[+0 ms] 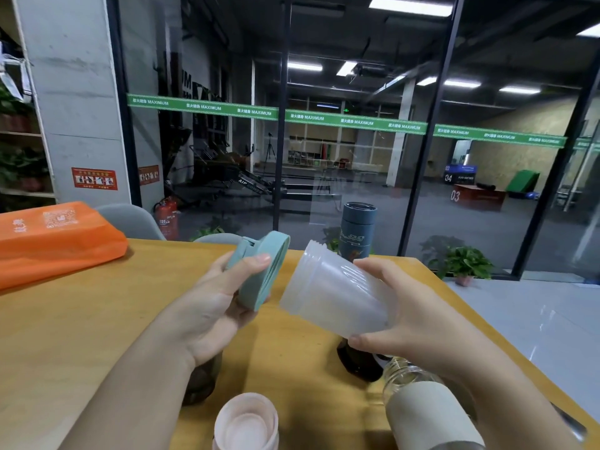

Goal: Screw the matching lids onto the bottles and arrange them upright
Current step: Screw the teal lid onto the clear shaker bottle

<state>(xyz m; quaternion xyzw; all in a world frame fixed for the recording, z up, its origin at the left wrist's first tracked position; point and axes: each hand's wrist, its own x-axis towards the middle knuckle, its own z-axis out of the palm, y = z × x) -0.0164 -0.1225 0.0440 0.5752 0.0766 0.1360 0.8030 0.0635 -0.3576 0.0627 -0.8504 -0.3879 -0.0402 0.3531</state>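
Pink cup (245,423) and sleeved glass bottle (425,410) sit nearest on the desk (81,319). Above them, left hand (207,306) clamps a teal lid (259,271), right hand (415,316) grips a tilted frosted bottle (334,290), mouth toward lid. Capped dark-blue flask (357,230) stands upright beyond.

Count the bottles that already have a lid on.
1: the dark blue bottle standing upright at the table's far edge. The clear bottle in the right hand is open. The arms partly hide dark items below, so more may exist.
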